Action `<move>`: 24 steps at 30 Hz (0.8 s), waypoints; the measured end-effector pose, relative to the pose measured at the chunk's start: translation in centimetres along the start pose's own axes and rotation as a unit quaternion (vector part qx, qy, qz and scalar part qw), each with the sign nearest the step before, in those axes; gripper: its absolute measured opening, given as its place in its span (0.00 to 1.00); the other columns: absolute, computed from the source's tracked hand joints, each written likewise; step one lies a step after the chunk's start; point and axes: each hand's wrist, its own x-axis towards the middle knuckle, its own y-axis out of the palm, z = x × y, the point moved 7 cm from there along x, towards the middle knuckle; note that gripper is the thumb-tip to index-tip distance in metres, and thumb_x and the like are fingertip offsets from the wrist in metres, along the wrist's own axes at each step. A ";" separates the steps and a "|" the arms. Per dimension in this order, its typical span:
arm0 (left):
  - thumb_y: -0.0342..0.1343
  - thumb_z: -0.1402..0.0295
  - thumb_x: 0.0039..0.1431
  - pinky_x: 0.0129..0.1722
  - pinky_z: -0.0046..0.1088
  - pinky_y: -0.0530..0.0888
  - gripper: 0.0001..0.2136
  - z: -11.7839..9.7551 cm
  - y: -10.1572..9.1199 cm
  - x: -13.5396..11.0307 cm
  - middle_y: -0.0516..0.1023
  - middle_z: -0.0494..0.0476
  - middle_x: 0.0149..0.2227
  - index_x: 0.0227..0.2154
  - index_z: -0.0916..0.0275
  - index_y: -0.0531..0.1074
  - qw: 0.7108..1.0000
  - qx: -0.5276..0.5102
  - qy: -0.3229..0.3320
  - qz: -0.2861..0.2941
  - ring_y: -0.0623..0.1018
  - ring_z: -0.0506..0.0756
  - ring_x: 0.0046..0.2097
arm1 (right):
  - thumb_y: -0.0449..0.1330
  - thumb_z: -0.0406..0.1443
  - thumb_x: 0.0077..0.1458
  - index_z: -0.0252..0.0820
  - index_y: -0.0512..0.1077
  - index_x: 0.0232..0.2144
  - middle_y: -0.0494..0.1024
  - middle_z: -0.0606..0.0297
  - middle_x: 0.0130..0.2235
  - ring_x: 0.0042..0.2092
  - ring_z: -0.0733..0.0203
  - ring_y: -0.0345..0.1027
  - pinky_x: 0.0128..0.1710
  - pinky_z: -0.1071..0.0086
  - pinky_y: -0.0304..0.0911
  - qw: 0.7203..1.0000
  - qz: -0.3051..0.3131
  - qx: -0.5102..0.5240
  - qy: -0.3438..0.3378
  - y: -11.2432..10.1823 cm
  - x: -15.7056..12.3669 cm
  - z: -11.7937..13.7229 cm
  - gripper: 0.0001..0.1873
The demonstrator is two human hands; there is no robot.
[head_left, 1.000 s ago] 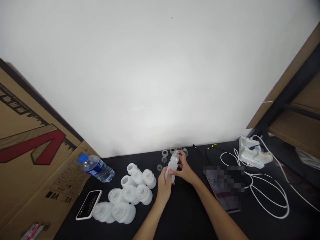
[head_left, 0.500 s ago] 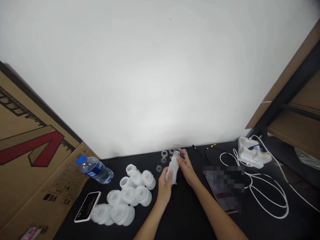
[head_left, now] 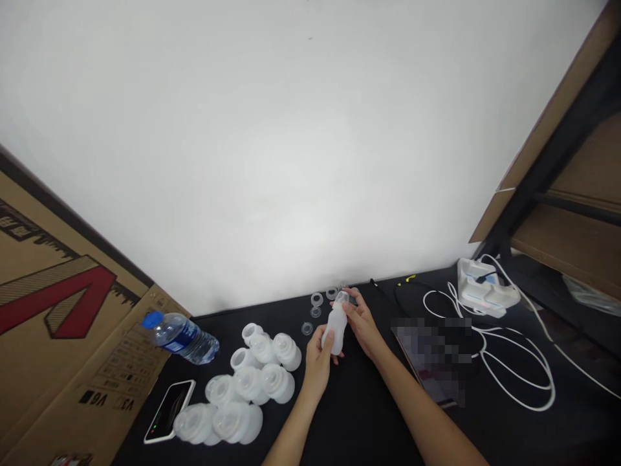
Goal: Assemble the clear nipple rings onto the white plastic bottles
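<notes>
My left hand is wrapped around the lower body of a small translucent white bottle, held upright above the black table. My right hand is closed on the bottle's neck and top from the right side. Several small clear rings lie on the table just behind the bottle. A cluster of several similar white bottles lies on the table to the left of my left hand.
A water bottle with a blue cap lies at the left beside a large cardboard box. A phone rests near the front left. A white cable and white charger sit at the right, under a wooden shelf.
The bottle has been turned more upright between my hands, and my right hand's fingers shifted toward its top. The view has tilted slightly.
</notes>
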 end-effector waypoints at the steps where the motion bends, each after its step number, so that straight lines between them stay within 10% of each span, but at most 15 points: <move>1: 0.59 0.39 0.67 0.25 0.27 0.70 0.29 0.1 0.0 0.0 0.78 0.54 0.30 0.46 0.64 0.78 1.000 0.002 0.000 0.001 0.77 0.54 0.28 | 0.75 0.56 0.56 0.54 0.70 0.57 0.84 0.63 0.40 0.41 0.51 0.79 0.44 0.61 0.71 1.000 0.002 -0.004 -0.001 0.0 0.0 -0.1 0.34; 10: 0.64 0.45 0.65 0.38 0.32 0.78 0.23 0.3 1.2 -0.8 0.83 0.60 0.42 0.47 0.62 0.78 0.999 0.020 0.014 0.042 0.82 0.59 0.41 | 0.61 0.66 0.63 0.52 0.77 0.55 0.87 0.61 0.40 0.37 0.49 0.79 0.37 0.60 0.70 0.998 0.026 -0.041 0.044 0.0 -0.1 -0.5 0.33; 18: 0.67 0.61 0.62 0.46 0.38 0.78 0.19 -0.9 1.2 -1.6 0.85 0.60 0.44 0.53 0.62 0.78 0.993 0.100 0.068 0.016 0.82 0.61 0.43 | 0.77 0.51 0.55 0.48 0.84 0.47 0.88 0.57 0.45 0.44 0.48 0.81 0.42 0.60 0.74 0.988 0.074 -0.111 0.074 0.0 -0.3 -1.4 0.23; 24: 0.71 0.65 0.55 0.59 0.49 0.78 0.45 -3.8 1.3 -3.4 0.79 0.69 0.60 0.73 0.60 0.58 0.985 0.069 0.157 0.027 0.82 0.68 0.57 | 0.78 0.52 0.53 0.49 0.84 0.43 0.87 0.58 0.42 0.41 0.49 0.81 0.39 0.58 0.75 0.993 0.026 -0.099 0.051 -1.9 1.2 -2.0 0.21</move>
